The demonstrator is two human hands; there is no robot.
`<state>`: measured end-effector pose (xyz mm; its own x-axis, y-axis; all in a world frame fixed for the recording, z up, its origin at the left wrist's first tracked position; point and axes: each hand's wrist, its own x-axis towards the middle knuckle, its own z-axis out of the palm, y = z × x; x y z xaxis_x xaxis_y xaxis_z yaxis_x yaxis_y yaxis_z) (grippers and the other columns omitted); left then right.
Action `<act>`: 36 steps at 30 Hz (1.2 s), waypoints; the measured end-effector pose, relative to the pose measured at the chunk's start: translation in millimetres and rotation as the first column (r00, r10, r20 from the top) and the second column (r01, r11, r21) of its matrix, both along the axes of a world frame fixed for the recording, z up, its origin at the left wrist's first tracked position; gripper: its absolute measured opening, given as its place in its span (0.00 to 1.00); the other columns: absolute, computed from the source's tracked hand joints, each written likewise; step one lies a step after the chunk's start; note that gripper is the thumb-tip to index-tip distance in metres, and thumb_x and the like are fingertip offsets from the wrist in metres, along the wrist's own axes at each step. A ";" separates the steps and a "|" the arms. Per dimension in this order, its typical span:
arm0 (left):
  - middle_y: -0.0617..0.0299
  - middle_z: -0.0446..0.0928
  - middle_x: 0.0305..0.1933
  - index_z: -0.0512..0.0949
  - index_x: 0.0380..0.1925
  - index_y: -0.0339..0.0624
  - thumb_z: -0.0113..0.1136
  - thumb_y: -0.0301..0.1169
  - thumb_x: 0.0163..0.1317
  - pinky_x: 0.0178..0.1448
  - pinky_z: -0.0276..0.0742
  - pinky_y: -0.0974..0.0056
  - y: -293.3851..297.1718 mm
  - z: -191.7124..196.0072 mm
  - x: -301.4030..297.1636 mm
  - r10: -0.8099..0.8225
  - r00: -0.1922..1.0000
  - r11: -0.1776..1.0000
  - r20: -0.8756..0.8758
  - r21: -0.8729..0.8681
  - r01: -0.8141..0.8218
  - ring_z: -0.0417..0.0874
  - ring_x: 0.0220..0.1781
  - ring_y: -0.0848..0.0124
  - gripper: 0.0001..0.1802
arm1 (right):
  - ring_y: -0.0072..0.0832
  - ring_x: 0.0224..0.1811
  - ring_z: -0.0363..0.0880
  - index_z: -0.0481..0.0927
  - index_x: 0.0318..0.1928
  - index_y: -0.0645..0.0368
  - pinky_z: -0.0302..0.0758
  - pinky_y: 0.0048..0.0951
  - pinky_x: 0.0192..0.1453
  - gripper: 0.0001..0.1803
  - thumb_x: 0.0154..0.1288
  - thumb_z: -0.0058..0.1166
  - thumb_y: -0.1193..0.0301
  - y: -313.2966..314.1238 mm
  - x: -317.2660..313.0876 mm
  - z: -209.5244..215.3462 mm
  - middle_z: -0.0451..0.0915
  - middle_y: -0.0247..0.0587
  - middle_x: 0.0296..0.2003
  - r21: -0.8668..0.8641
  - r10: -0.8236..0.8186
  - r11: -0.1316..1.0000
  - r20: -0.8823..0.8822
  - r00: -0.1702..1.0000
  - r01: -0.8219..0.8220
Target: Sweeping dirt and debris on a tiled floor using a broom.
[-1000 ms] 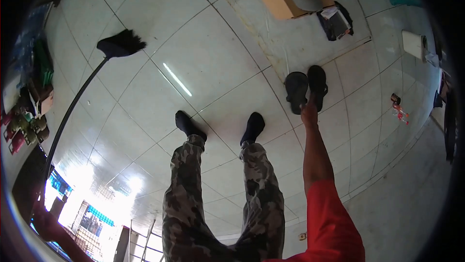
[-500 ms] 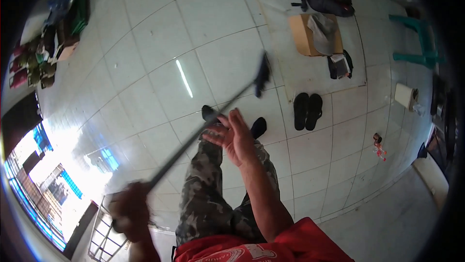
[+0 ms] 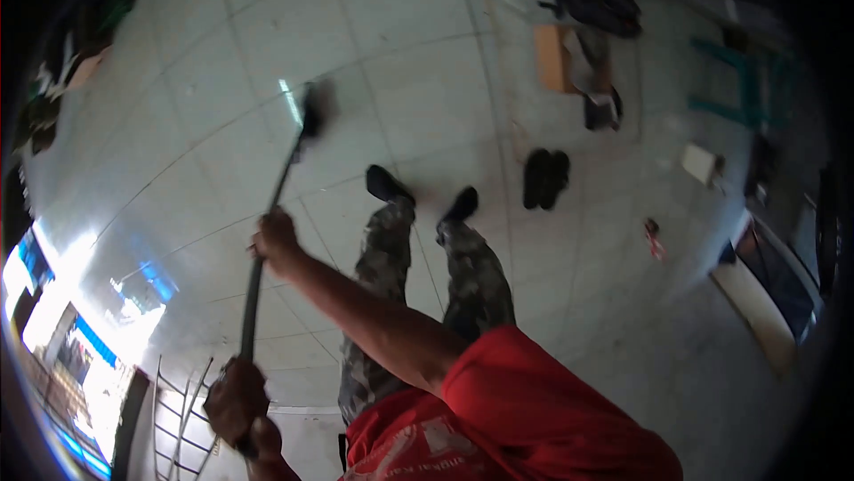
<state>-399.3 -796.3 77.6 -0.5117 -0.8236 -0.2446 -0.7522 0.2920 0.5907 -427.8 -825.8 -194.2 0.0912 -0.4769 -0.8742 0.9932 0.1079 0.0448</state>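
Observation:
A broom with a long dark handle slants up from the lower left, its dark, motion-blurred head on the pale tiled floor. My left hand is wrapped round the upper end of the handle, close to my body on the left. Farther along, my right hand grips the handle around its middle, with the right arm reaching across in front of my legs. Both of my feet, in dark footwear, stand on the tiles just right of the broom.
Black sandals lie to the right of my feet. Beyond them are a cardboard box with a cap and a dark backpack. A teal stool stands at the far right. A small red item lies on the floor. A metal rack is at lower left.
The broom head has swung left, away from the front of my feet. My right hand, open beside the handle before, has moved left and closed round it.

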 end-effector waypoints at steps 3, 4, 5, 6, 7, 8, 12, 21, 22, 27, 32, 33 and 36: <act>0.69 0.66 0.14 0.69 0.11 0.42 0.45 0.31 0.57 0.18 0.56 0.70 -13.9 35.5 20.1 0.053 0.870 0.998 0.490 -0.011 -0.054 0.66 0.14 0.72 0.16 | 0.26 0.14 0.65 0.62 0.34 0.54 0.68 0.31 0.15 0.03 0.61 0.41 0.74 -1.2 -15.4 53.7 0.63 0.34 0.17 0.139 0.081 0.988 -0.069 0.994 -0.071; 0.67 0.68 0.13 0.68 0.09 0.43 0.46 0.32 0.57 0.18 0.57 0.70 -19.0 37.4 18.6 0.047 0.777 0.999 0.628 -0.042 -0.026 0.68 0.14 0.69 0.17 | 0.26 0.15 0.66 0.62 0.33 0.55 0.69 0.31 0.16 0.03 0.61 0.42 0.74 6.2 -33.5 60.7 0.64 0.35 0.18 0.173 0.002 0.985 -0.185 0.983 0.031; 0.63 0.68 0.14 0.68 0.11 0.40 0.45 0.37 0.58 0.18 0.59 0.68 -16.7 19.2 8.6 0.010 1.000 0.995 0.026 -0.099 -0.008 0.68 0.14 0.69 0.19 | 0.25 0.16 0.67 0.63 0.33 0.56 0.69 0.30 0.18 0.03 0.60 0.42 0.74 14.2 -53.4 65.4 0.65 0.35 0.18 0.107 -0.122 0.981 -0.307 0.944 0.162; 0.59 0.67 0.14 0.68 0.13 0.37 0.45 0.41 0.60 0.19 0.61 0.67 -12.1 -1.1 -4.3 -0.049 0.870 0.998 -0.490 0.015 0.065 0.68 0.14 0.69 0.22 | 0.24 0.18 0.68 0.64 0.33 0.58 0.71 0.28 0.20 0.03 0.60 0.43 0.74 22.8 -80.5 60.5 0.67 0.37 0.20 0.225 0.025 0.971 -0.432 0.902 0.081; 0.55 0.74 0.22 0.73 0.19 0.36 0.51 0.40 0.54 0.27 0.72 0.61 -10.8 -20.4 -18.5 -0.016 0.842 0.975 -0.539 0.178 0.132 0.75 0.23 0.60 0.17 | 0.24 0.19 0.68 0.66 0.33 0.58 0.72 0.28 0.21 0.04 0.61 0.43 0.72 32.2 -110.6 53.1 0.68 0.37 0.23 0.289 0.013 0.949 -0.428 0.904 0.123; 0.53 0.72 0.21 0.71 0.17 0.34 0.52 0.32 0.52 0.29 0.72 0.58 -12.5 -55.4 -39.4 -0.105 0.762 0.968 -0.639 0.111 0.227 0.74 0.23 0.57 0.12 | 0.25 0.21 0.69 0.66 0.34 0.58 0.73 0.28 0.22 0.05 0.61 0.42 0.70 43.0 -138.4 44.5 0.69 0.39 0.28 0.353 0.053 0.927 -0.451 0.891 0.123; 0.52 0.69 0.21 0.67 0.15 0.34 0.51 0.19 0.46 0.30 0.68 0.61 -24.4 -127.4 -88.8 0.037 0.646 0.920 -0.763 0.279 0.276 0.71 0.24 0.58 0.05 | 0.20 0.14 0.60 0.64 0.30 0.57 0.62 0.23 0.16 0.07 0.62 0.33 0.71 41.6 -215.5 -11.0 0.65 0.32 0.19 0.350 0.162 0.937 -0.427 0.890 -0.003; 0.57 0.67 0.15 0.65 0.12 0.38 0.50 0.20 0.45 0.32 0.73 0.60 -76.6 14.8 -9.4 -0.206 0.843 0.978 -0.496 -0.092 0.185 0.72 0.21 0.59 0.08 | 0.21 0.14 0.60 0.61 0.27 0.55 0.61 0.25 0.15 0.05 0.61 0.38 0.73 -66.2 -9.7 97.3 0.63 0.33 0.18 -0.171 0.335 0.925 -0.053 0.941 -0.339; 0.57 0.67 0.15 0.65 0.12 0.38 0.50 0.20 0.45 0.32 0.73 0.60 -75.5 28.2 -11.7 -0.207 0.833 0.978 -0.513 -0.119 0.170 0.72 0.21 0.59 0.08 | 0.21 0.14 0.61 0.61 0.27 0.54 0.61 0.24 0.16 0.05 0.61 0.39 0.73 -64.3 -18.2 121.9 0.63 0.33 0.19 -0.123 0.296 0.945 -0.068 0.953 -0.302; 0.55 0.69 0.20 0.67 0.15 0.37 0.54 0.17 0.45 0.32 0.72 0.61 -59.0 31.4 -83.4 -0.159 0.686 0.965 -0.710 0.035 0.260 0.74 0.26 0.57 0.08 | 0.18 0.18 0.60 0.62 0.29 0.52 0.60 0.19 0.17 0.04 0.55 0.43 0.75 -19.3 -157.5 155.5 0.62 0.30 0.22 0.038 0.212 0.977 -0.302 0.929 -0.211; 0.54 0.66 0.20 0.65 0.16 0.34 0.52 0.16 0.50 0.32 0.66 0.61 -82.3 -65.3 -227.0 -0.015 0.564 0.921 -0.826 0.209 0.329 0.67 0.24 0.58 0.09 | 0.22 0.14 0.62 0.65 0.25 0.57 0.63 0.22 0.15 0.05 0.58 0.39 0.75 -12.7 -355.7 41.7 0.64 0.34 0.18 0.233 0.319 0.944 -0.465 0.826 -0.234; 0.55 0.66 0.20 0.64 0.17 0.32 0.50 0.15 0.52 0.32 0.65 0.63 -90.4 -77.3 -245.7 0.047 0.578 0.908 -0.815 0.276 0.315 0.66 0.24 0.61 0.09 | 0.21 0.15 0.62 0.66 0.25 0.61 0.63 0.22 0.15 0.04 0.55 0.39 0.75 -20.5 -377.7 17.0 0.64 0.36 0.18 0.334 0.380 0.913 -0.479 0.791 -0.236; 0.52 0.65 0.20 0.65 0.16 0.33 0.51 0.15 0.50 0.33 0.66 0.62 -116.4 -71.1 -267.5 0.310 0.711 0.938 -0.631 0.323 -0.123 0.68 0.25 0.57 0.09 | 0.25 0.15 0.60 0.65 0.20 0.51 0.62 0.29 0.19 0.09 0.40 0.54 0.71 -70.3 -352.8 -28.5 0.66 0.31 0.22 -0.190 0.380 0.750 -0.660 0.648 -0.634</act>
<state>-666.7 -912.7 6.5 -0.4323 -0.8943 -0.1158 -0.1622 -0.0492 0.9855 -780.6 -896.1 -222.6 -0.0077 -0.7964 -0.6048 0.5942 0.4828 -0.6433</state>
